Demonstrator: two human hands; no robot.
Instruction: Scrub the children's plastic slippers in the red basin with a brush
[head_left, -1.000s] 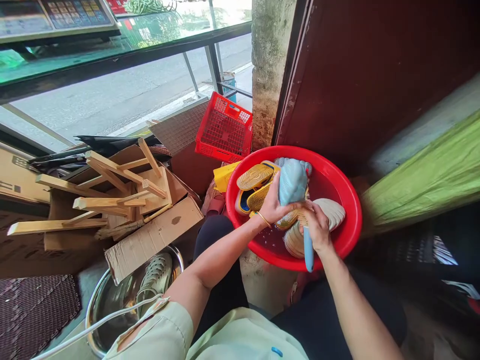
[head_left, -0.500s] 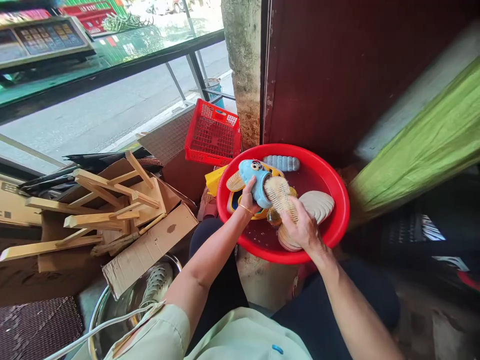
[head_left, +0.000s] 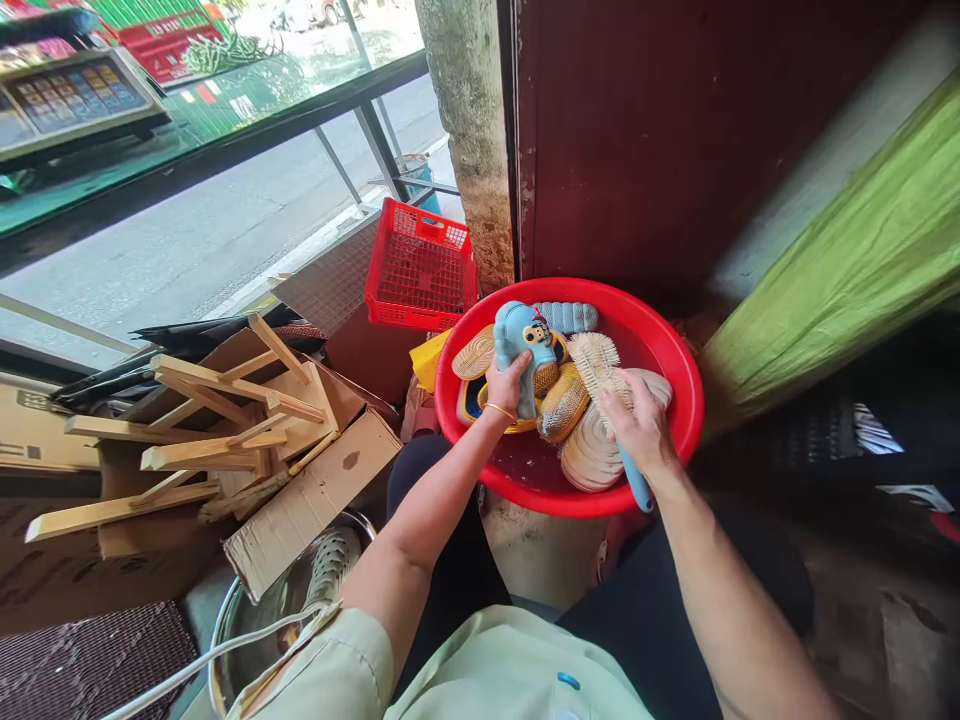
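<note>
My left hand (head_left: 508,388) is closed around a light blue clog (head_left: 517,330) with a cartoon figure on it, held above the left part of a red basin (head_left: 551,500). To the right, my right hand (head_left: 641,422) grips a scrub brush (head_left: 595,360) with pale bristles and a blue handle; the brush is apart from the clog. Other footwear lies in the basin's water: a cream sole (head_left: 594,452), a yellowish shoe (head_left: 564,402), a blue ridged piece (head_left: 574,318) and a beige sole (head_left: 474,354).
Behind the basin stands a red plastic crate (head_left: 420,268) beside a rough pillar (head_left: 476,140). Wooden stools (head_left: 232,430) and cardboard (head_left: 315,510) are piled at left. Below them a metal bowl (head_left: 274,600) holds a grey shoe (head_left: 332,565). Green cloth (head_left: 847,250) hangs at right.
The brush has come away from the clog's opening and moved right. My left hand has turned the clog, so its cartoon figure faces more to the right.
</note>
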